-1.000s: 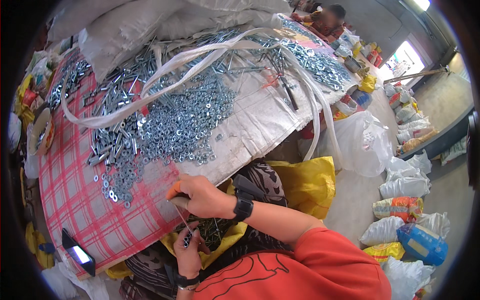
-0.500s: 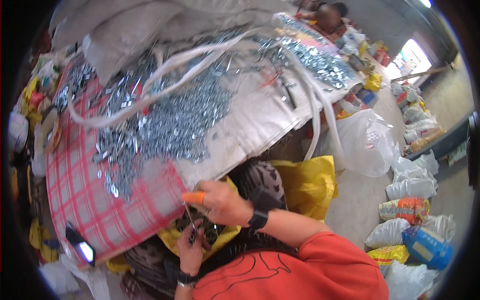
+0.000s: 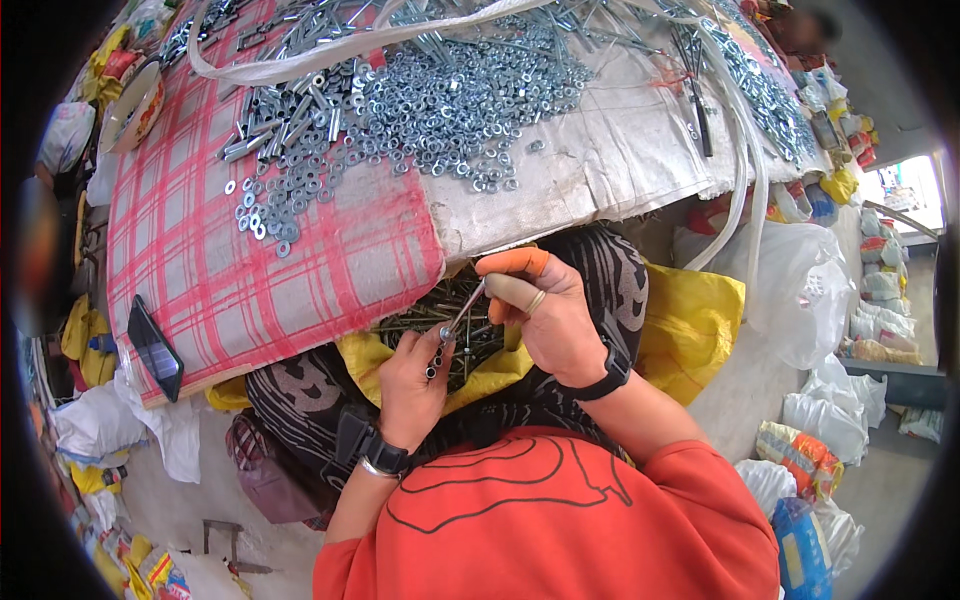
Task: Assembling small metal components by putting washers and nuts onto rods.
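Observation:
Over the lap, my right hand (image 3: 548, 325) pinches a thin metal bolt (image 3: 466, 308) between thumb and index finger. Orange covering wraps that index finger, and a pale covering shows on another fingertip. My left hand (image 3: 410, 388) is closed with several small metal nuts (image 3: 432, 368) at its fingertips. The bolt's lower end meets a ring-shaped piece at the left fingertips; whether it is threaded on, I cannot make out. Just below both hands, an opened yellow sack (image 3: 372, 362) on my lap holds many long bolts (image 3: 482, 345).
Loose nuts and washers (image 3: 440, 110) cover much of the table, with metal sleeves (image 3: 325, 105) among them. A phone (image 3: 155, 348) lies near its left edge, a bowl (image 3: 135, 105) beyond. White strapping (image 3: 745, 150) hangs over the right edge. Filled bags (image 3: 800, 290) stand on the floor.
The view has turned and tilted downward, so table and hands sit differently in it. Both hands remain close together around the bolt. The phone's lit screen now looks dark.

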### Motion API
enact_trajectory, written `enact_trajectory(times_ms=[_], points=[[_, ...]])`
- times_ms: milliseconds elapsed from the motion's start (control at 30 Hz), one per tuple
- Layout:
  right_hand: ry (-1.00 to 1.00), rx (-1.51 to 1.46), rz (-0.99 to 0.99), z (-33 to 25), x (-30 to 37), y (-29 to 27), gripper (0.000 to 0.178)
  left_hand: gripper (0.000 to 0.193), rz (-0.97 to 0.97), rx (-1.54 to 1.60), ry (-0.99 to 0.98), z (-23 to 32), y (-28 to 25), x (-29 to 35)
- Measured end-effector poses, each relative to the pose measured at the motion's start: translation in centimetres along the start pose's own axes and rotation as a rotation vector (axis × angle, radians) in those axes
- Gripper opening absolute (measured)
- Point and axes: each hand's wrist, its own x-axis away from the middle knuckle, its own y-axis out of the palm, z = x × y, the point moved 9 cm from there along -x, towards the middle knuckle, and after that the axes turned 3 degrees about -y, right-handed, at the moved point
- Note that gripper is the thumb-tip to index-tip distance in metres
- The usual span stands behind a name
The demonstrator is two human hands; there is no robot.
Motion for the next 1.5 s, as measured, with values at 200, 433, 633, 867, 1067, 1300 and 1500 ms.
enact_trajectory(times_ms=[200,433,633,867,1067,1300,1500], points=[[0.136,0.063,0.018,0.2,-0.5,0.1,0.010,0.029,-0.026,0.013,0.015,0.0,0.4,0.1],[-0.039,0.585,-0.336,-3.3,-2.8,2.4,0.022,0.026,-0.212,0.431,-0.193,-1.1,1.6,-0.2],[-0.844,1.426,-0.143,-8.3,-7.2,1.8,0.035,0.023,-0.282,0.420,-0.266,-1.3,1.7,0.0],[-0.895,1.380,-0.016,-8.4,-5.9,2.2,0.030,0.024,-0.228,0.575,-0.358,-2.5,1.8,1.1],[-0.123,0.423,-0.450,-3.6,-1.6,4.2,0.022,0.021,-0.207,0.415,-0.244,-1.4,0.9,1.1],[-0.305,0.594,-0.447,-5.5,0.7,3.2,0.031,0.022,-0.258,0.292,-0.144,-0.2,0.1,1.6],[-0.184,0.420,-0.404,-4.5,2.1,3.3,0.037,0.028,-0.285,0.535,-0.190,0.0,0.2,2.2]])
